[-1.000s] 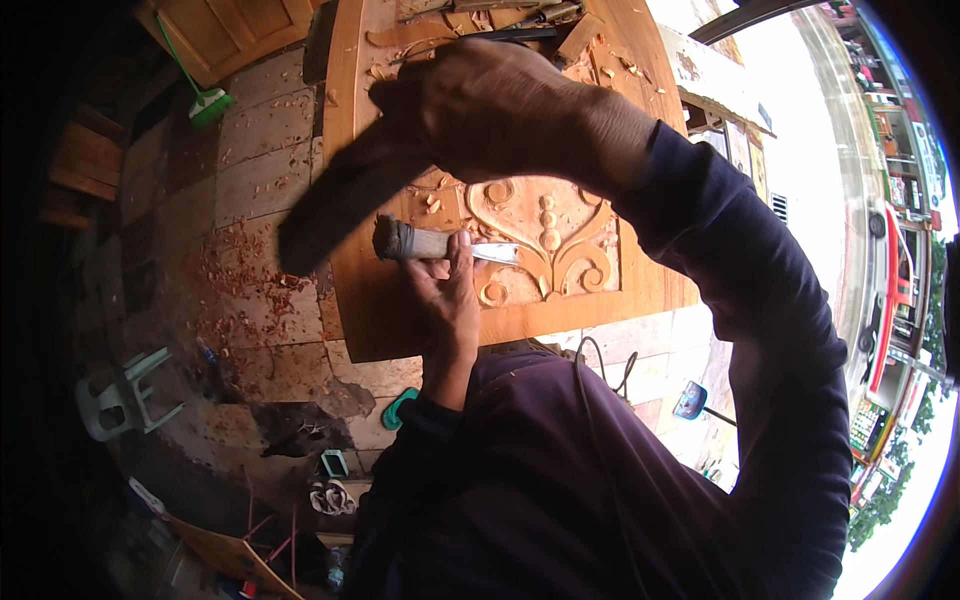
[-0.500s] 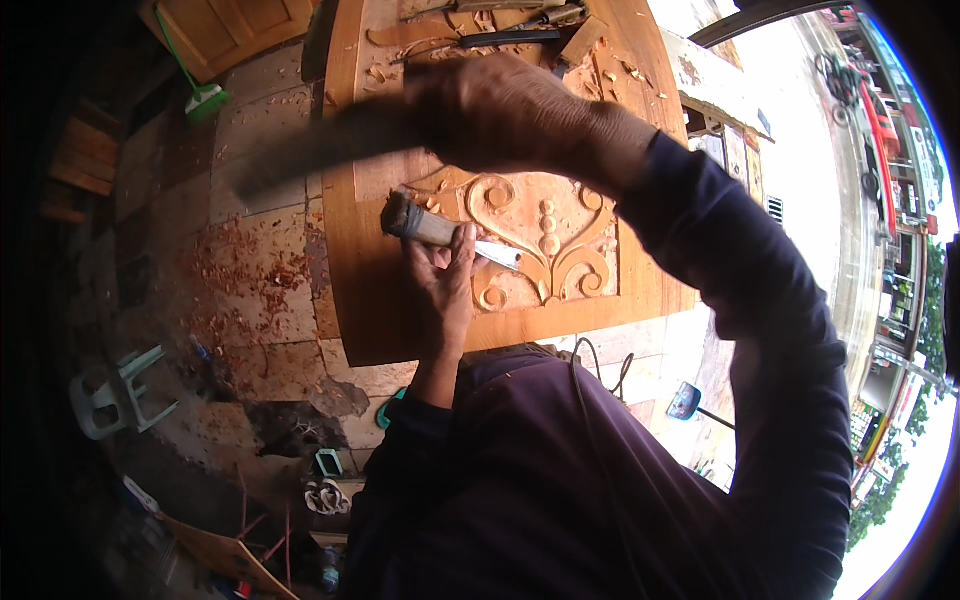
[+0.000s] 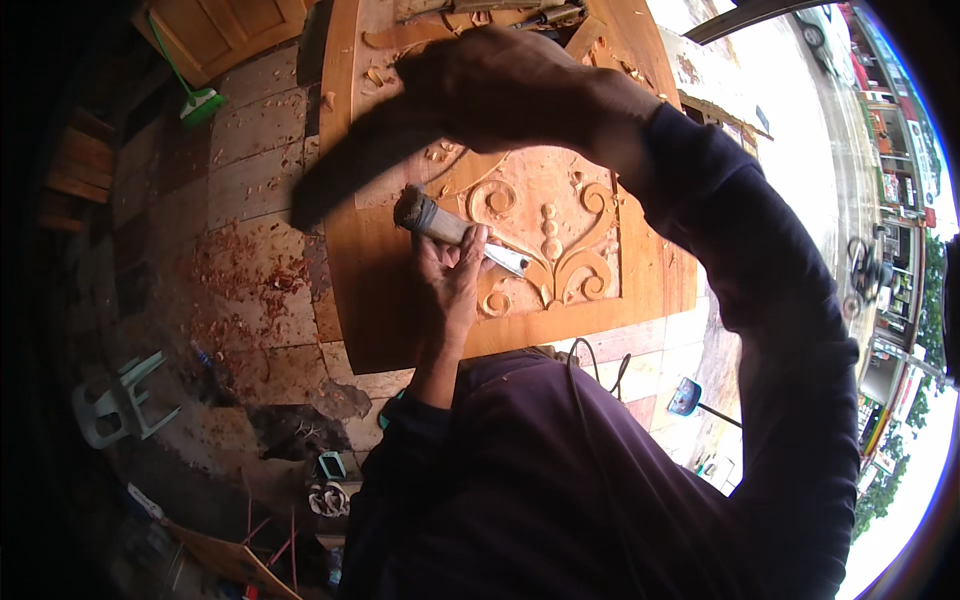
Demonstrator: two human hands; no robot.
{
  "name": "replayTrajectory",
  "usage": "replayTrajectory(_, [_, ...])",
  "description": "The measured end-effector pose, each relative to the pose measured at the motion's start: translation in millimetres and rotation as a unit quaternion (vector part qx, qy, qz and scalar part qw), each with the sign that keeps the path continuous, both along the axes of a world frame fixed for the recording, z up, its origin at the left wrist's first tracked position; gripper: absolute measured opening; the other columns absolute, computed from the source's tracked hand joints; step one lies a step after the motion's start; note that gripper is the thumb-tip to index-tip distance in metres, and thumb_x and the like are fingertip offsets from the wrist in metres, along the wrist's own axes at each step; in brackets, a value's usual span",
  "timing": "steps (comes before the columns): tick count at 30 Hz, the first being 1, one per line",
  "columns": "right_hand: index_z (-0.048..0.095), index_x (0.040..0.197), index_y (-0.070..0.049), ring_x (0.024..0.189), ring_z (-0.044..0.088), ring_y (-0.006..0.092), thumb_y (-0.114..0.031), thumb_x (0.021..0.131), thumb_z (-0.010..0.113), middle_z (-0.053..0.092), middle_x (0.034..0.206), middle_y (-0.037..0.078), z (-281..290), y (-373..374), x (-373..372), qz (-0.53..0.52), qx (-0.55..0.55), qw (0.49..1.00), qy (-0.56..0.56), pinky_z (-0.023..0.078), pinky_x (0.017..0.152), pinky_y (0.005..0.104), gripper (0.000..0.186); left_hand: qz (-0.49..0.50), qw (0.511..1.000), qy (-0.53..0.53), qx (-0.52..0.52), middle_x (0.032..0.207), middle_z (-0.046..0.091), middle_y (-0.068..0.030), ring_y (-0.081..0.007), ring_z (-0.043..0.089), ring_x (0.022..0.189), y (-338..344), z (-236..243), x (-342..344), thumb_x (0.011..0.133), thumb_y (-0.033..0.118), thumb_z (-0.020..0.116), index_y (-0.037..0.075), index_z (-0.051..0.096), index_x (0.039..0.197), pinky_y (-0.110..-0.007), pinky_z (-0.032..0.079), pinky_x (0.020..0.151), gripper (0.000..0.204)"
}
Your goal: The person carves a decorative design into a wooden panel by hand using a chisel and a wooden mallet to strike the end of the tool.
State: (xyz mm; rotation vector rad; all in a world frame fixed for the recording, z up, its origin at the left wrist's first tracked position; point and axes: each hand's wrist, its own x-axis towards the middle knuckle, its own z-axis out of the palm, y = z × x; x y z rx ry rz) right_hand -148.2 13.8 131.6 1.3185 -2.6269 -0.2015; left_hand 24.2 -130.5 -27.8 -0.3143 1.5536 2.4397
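My left hand [image 3: 450,287] is closed around a wood chisel [image 3: 443,224]. Its thick wooden handle has a dark, worn top and slants up to the left; the bright metal blade points down right, with its tip at the carved scrollwork. Raised above it, my right hand [image 3: 505,90] grips a dark, club-like mallet [image 3: 355,165], blurred, whose far end hangs down left, apart from the chisel handle. Under both hands lies a wooden panel [image 3: 375,290] with raised scrolls, leaf shapes and a central row of beads [image 3: 549,232].
More carving tools [image 3: 540,18] and wood shavings lie at the panel's far end. Shavings [image 3: 265,270] litter the tiled floor on the left. A green broom [image 3: 202,103], a plastic stool [image 3: 125,400] and a dustpan [image 3: 686,396] stand around. A street borders the right side.
My right hand and the mallet have shifted slightly; the mallet's far end is now nearer the chisel handle and lower. The left hand still grips the chisel at nearly the same spot.
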Motion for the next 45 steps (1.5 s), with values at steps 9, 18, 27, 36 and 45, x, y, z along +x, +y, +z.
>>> replayTrajectory(9, [0.06, 0.144, -0.038, 0.099, 0.073, 0.0231, -0.015, 0.097, 0.068, 0.067, 0.106, 0.003, 5.0, 12.5, 5.6, -0.043, 0.07, 0.996, -0.044, 0.064, 0.081, 0.0349, 0.053, -0.04, 0.999, -0.019, 0.019, 0.111, 0.073, -0.0075, -0.015, 0.074, 0.1, 6.6, 1.4, -3.8, 0.101, 0.014, 0.073, 0.01, 0.053, 0.126, -0.03, 0.066, 0.074, 0.032])
replayTrajectory(18, [0.063, 0.14, -0.036, 0.102, 0.075, 0.0273, -0.013, 0.088, 0.067, 0.074, 0.111, 0.006, 8.4, 35.4, 17.9, -0.008, 0.04, 0.996, -0.083, 0.063, 0.086, 0.0421, 0.057, -0.076, 0.997, -0.006, 0.032, 0.107, 0.07, -0.0051, -0.0133, 0.073, 0.102, 9.7, 1.4, -9.8, 0.1, 0.012, 0.074, 0.01, 0.054, 0.126, -0.029, 0.065, 0.073, 0.033])
replayTrajectory(27, [0.063, 0.143, -0.03, 0.095, 0.074, 0.0271, -0.018, 0.093, 0.075, 0.068, 0.1, 0.004, 0.4, 57.7, 46.2, -0.026, 0.003, 0.992, -0.123, 0.062, 0.08, 0.0393, 0.053, -0.279, 0.956, -0.035, 0.08, 0.098, 0.075, -0.0084, -0.0158, 0.074, 0.09, -4.0, 36.2, 4.9, 0.102, 0.02, 0.072, 0.007, 0.056, 0.124, -0.024, 0.061, 0.069, 0.031])
replayTrajectory(36, [0.063, 0.144, -0.035, 0.093, 0.078, 0.0303, -0.022, 0.093, 0.076, 0.076, 0.11, 0.008, 4.2, 51.3, 55.8, -0.162, -0.276, 0.947, -0.015, 0.064, 0.077, 0.0433, 0.054, 0.02, 1.0, -0.017, 0.006, 0.106, 0.072, -0.0081, -0.0201, 0.075, 0.099, -16.7, 15.6, 1.0, 0.102, 0.017, 0.073, 0.01, 0.055, 0.125, -0.035, 0.065, 0.078, 0.03])
replayTrajectory(45, [0.047, 0.158, -0.015, 0.095, 0.075, 0.0358, -0.01, 0.094, 0.072, 0.071, 0.108, 0.022, 40.5, 23.3, 55.9, -0.103, -0.339, 0.927, -0.126, 0.06, 0.085, 0.0462, 0.069, 0.043, 0.998, 0.037, 0.001, 0.11, 0.072, -0.0128, -0.022, 0.075, 0.098, 5.1, 10.9, 14.3, 0.102, 0.014, 0.072, 0.005, 0.05, 0.13, -0.037, 0.065, 0.082, 0.037])
